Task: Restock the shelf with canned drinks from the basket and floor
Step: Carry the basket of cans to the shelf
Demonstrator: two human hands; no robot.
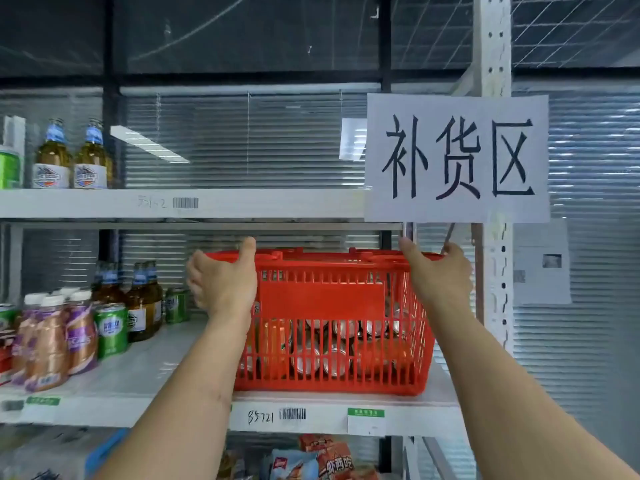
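Hands first: your left hand [225, 282] is spread, thumb up over the basket [332, 327] rim, palm at its left end. Your right hand [438, 275] is spread too, at the right end near the rim; whether either palm touches is unclear. Basket: red, on the middle shelf [311, 415], right side, long axis running left to right along the shelf edge. Cans [313, 358] inside lie on their sides, ends toward you. Bottles [55, 337] and green cans [111, 329] stand at the left. Paper sign [457, 157] hangs on the upright [491, 43]. Blinds [242, 140] behind.
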